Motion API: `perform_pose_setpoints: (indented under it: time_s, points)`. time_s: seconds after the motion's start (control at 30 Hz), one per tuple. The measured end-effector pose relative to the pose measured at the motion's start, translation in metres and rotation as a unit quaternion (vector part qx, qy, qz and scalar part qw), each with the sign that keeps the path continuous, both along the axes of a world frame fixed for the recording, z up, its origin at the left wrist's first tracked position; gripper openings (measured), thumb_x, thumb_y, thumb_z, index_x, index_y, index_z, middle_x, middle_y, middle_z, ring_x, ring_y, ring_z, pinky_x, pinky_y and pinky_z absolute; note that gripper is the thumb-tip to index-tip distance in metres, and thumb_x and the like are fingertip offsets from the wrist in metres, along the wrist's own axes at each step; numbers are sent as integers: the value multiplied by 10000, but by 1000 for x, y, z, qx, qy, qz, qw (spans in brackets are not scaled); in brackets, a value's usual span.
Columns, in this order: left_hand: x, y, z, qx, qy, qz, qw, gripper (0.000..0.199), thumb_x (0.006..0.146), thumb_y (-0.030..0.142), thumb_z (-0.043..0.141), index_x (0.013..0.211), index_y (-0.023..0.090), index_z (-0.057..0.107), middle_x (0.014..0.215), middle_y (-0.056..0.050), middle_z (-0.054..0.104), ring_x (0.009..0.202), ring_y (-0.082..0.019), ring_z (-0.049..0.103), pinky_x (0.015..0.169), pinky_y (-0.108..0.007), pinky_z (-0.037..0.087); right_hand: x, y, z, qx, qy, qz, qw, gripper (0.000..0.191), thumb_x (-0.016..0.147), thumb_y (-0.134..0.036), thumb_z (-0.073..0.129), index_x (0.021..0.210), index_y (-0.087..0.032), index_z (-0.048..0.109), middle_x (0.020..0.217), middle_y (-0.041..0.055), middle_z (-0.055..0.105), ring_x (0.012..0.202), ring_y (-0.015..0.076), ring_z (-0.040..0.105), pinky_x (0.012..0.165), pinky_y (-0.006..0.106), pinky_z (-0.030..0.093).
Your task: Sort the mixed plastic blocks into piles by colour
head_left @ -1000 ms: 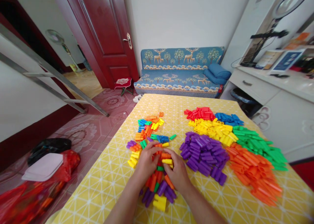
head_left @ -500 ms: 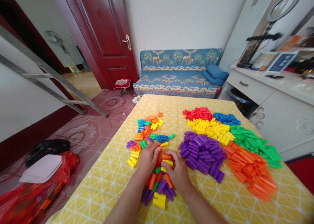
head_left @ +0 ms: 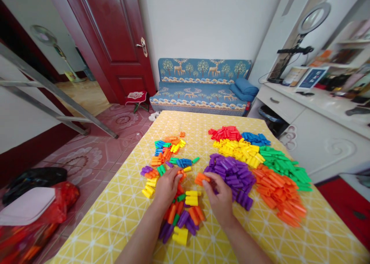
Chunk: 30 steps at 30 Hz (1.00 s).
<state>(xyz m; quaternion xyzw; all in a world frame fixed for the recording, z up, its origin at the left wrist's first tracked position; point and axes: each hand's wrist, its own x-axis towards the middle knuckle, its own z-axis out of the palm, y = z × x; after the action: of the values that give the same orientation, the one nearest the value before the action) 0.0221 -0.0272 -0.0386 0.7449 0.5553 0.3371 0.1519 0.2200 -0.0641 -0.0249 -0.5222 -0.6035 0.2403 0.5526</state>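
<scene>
My right hand (head_left: pixel 221 196) pinches an orange plastic building block (head_left: pixel 201 178) just above the tablecloth, left of the purple block pile (head_left: pixel 231 175). My left hand (head_left: pixel 167 187) is closed at the fingertips on another orange plastic building block (head_left: pixel 181 173), partly covered by the fingers. Below and between the hands lies a mixed cluster with a yellow block (head_left: pixel 192 197), orange blocks (head_left: pixel 196 214), purple blocks (head_left: pixel 187 221) and a two-pronged yellow block (head_left: pixel 180 236). Beyond my left hand, blue blocks (head_left: pixel 184 163) and yellow blocks (head_left: pixel 148 187) lie in small groups.
Sorted piles of red (head_left: pixel 224 133), blue (head_left: pixel 256 138), yellow (head_left: pixel 238 151), green (head_left: pixel 285 167) and orange blocks (head_left: pixel 279 194) cover the table's right side. A patterned sofa (head_left: pixel 199 90) stands behind the yellow-clothed table (head_left: pixel 115 217). Bags (head_left: pixel 62 202) lie on the floor at left.
My right hand has drawn away to the right from the cluster, now with an orange block in its fingers. My left hand stays near the same spot. The view has shifted slightly.
</scene>
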Motion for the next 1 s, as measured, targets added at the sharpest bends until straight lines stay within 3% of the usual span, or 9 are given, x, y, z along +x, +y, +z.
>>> perform_pose_setpoints:
  time_s: [0.1,0.2,0.37,0.53,0.63,0.8,0.87,1.0]
  points:
    - [0,1,-1,-1,6,-3,1000,294,948,326,413,1116,218,630,1107,-71,700,1037,-220,647,877,-356,520,36,18,13,-44,86,-59,994,274,833,-376,621,1030,-185,624,893,58,685,735,167,646,613,274,528]
    - [-1,1,-2,-2,9,-9,1000,297,945,324,413,1123,209,622,1110,-77,696,1032,-221,649,872,-359,521,81,29,30,-40,127,-112,985,335,768,-418,681,988,-170,631,857,54,675,665,149,626,559,259,520]
    - [-1,1,-4,0,6,-6,1000,309,943,337,410,1117,204,627,1125,-79,693,1058,-226,642,903,-365,512,160,10,39,8,110,-242,964,370,690,-414,746,954,-171,654,780,4,645,602,105,581,579,240,503]
    - [-2,1,-4,-2,5,-13,1000,326,948,358,399,1138,204,614,1132,-78,689,1061,-226,639,902,-363,511,220,-28,18,-7,144,-363,921,438,598,-433,781,931,-169,677,740,-7,633,575,97,546,546,227,474]
    - [-3,1,-4,-7,6,-16,1000,331,948,367,401,1142,203,612,1138,-78,684,1064,-225,635,909,-365,505,236,-47,1,-64,143,-373,914,478,564,-443,784,941,-166,686,749,5,645,597,112,556,556,240,478]
    - [-3,2,-5,-10,2,-20,1000,339,944,370,405,1144,195,614,1140,-79,685,1075,-227,630,916,-368,500,261,-67,-27,-43,149,-414,897,442,614,-433,742,967,-173,691,814,39,657,589,116,540,548,267,457]
    - [-3,2,-5,-7,3,-19,1000,343,942,374,405,1137,191,620,1129,-80,690,1072,-230,632,918,-371,499,275,-71,-38,-53,148,-432,888,447,620,-433,724,975,-164,691,812,48,656,570,115,525,532,276,445]
    - [-4,1,-5,-5,6,-16,1000,349,941,385,404,1136,194,622,1124,-80,693,1068,-233,635,911,-372,505,298,-66,-52,-108,102,-406,902,505,618,-463,681,1005,-139,694,779,53,656,571,126,523,526,283,450]
